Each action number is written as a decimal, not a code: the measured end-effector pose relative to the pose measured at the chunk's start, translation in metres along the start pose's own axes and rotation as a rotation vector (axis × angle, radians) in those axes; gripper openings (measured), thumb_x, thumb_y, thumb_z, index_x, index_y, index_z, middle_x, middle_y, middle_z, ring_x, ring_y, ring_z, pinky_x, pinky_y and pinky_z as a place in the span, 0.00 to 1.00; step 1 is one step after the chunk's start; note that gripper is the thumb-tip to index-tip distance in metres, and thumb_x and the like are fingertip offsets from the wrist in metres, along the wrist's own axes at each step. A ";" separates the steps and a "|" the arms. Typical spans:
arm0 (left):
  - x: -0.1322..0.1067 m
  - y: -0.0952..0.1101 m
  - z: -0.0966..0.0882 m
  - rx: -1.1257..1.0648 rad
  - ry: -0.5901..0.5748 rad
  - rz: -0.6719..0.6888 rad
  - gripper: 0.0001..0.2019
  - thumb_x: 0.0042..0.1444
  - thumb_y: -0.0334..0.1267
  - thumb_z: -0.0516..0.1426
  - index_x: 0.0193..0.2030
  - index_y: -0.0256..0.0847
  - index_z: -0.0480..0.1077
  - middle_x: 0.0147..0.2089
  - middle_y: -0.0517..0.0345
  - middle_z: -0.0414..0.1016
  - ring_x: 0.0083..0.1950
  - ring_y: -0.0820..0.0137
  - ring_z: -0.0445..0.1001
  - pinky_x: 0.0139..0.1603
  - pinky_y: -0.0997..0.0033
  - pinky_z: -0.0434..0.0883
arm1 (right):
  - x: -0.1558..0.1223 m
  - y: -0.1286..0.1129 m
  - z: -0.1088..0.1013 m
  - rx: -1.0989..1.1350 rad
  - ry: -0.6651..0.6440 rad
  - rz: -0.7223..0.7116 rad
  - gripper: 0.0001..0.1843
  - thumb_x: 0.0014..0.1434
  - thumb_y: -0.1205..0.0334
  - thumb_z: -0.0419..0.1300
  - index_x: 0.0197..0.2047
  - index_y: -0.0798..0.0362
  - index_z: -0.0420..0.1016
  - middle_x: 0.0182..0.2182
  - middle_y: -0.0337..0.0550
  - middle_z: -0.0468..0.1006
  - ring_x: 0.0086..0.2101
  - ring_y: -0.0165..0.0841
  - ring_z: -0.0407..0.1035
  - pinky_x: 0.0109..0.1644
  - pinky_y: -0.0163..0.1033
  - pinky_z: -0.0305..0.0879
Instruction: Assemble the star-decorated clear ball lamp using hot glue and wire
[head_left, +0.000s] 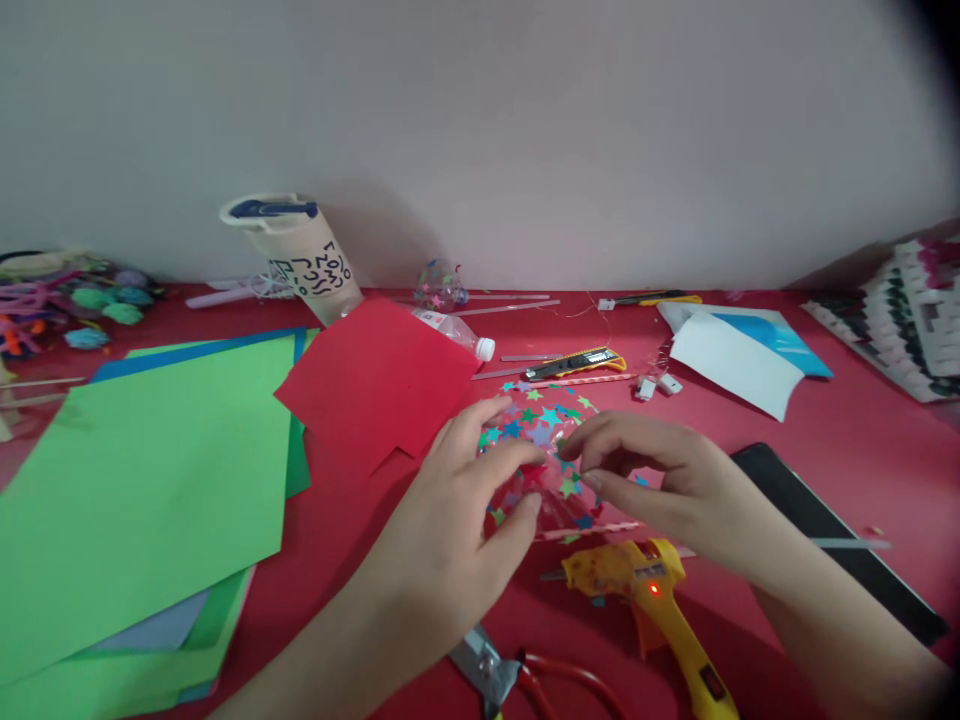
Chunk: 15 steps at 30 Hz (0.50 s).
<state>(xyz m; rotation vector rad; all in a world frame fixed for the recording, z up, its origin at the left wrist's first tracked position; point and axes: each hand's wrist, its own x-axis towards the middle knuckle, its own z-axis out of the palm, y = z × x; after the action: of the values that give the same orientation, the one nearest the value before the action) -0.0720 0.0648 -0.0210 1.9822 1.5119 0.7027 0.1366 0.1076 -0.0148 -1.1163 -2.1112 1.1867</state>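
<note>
Hands, two: the left hand (450,510) with fingers curved and spread, its thumb apart from them, over the near-left side of a star-covered clear piece (551,418); the right hand (679,465) with thumb and forefinger brought near each other at the piece's right side, whether pinching anything cannot be told. The clear piece, one, lies between and beneath both hands on the red table (337,510); see-through and shiny, scattered with many stars in blue, teal, green, purple and red, its outline partly covered by fingers. Glue gun (619,572), one, yellow, red light lit, nearer than the right hand, nozzle toward the left. Red-handled cutters (495,672), one pair, on the near side of the left hand. Utility knives, two, both beyond the hands: a nearer knife (574,364) and a farther knife (654,298). Capped bottle (452,332), one, beyond the left hand. Red sheet (375,375), one, to the left hand's far left. Tumbler (311,255), one, pale with dark lettering, behind that sheet. Black flat object (780,485), one, right of the right hand.
</note>
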 end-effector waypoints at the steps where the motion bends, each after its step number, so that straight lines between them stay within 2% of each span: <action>1: 0.000 0.001 -0.001 0.025 0.015 0.009 0.12 0.57 0.36 0.54 0.47 0.51 0.69 0.64 0.55 0.56 0.64 0.62 0.59 0.61 0.56 0.62 | 0.001 0.001 0.000 0.006 0.000 -0.006 0.05 0.57 0.70 0.56 0.32 0.51 0.70 0.37 0.40 0.76 0.39 0.32 0.71 0.38 0.35 0.67; 4: 0.004 0.002 -0.001 0.072 0.066 0.053 0.08 0.59 0.37 0.52 0.43 0.50 0.71 0.64 0.55 0.56 0.65 0.62 0.57 0.62 0.55 0.60 | 0.004 0.002 -0.001 0.012 -0.014 -0.002 0.06 0.56 0.71 0.56 0.31 0.51 0.70 0.35 0.40 0.76 0.38 0.32 0.71 0.38 0.35 0.67; 6: 0.009 0.000 0.001 0.062 0.058 0.077 0.08 0.60 0.38 0.52 0.42 0.50 0.71 0.66 0.57 0.53 0.67 0.63 0.54 0.63 0.56 0.58 | 0.004 0.003 -0.002 0.012 -0.027 0.004 0.06 0.56 0.71 0.55 0.31 0.50 0.69 0.34 0.39 0.76 0.37 0.31 0.70 0.38 0.35 0.67; 10: 0.013 -0.007 0.008 0.019 -0.036 0.073 0.11 0.61 0.38 0.50 0.48 0.52 0.69 0.69 0.59 0.47 0.69 0.66 0.49 0.65 0.60 0.55 | 0.004 0.006 -0.002 0.006 -0.047 -0.005 0.06 0.56 0.71 0.56 0.32 0.50 0.69 0.36 0.39 0.76 0.36 0.30 0.71 0.38 0.34 0.68; 15: 0.012 -0.013 0.014 -0.007 0.012 0.051 0.11 0.60 0.36 0.52 0.48 0.51 0.67 0.68 0.59 0.48 0.68 0.66 0.51 0.65 0.61 0.56 | 0.004 0.008 0.002 0.017 -0.051 0.003 0.07 0.56 0.72 0.55 0.31 0.50 0.68 0.35 0.38 0.75 0.36 0.30 0.70 0.40 0.34 0.68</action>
<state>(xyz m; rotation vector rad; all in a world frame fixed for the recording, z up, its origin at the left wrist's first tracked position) -0.0685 0.0782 -0.0394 2.0216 1.4682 0.7412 0.1362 0.1120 -0.0230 -1.0924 -2.1346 1.2444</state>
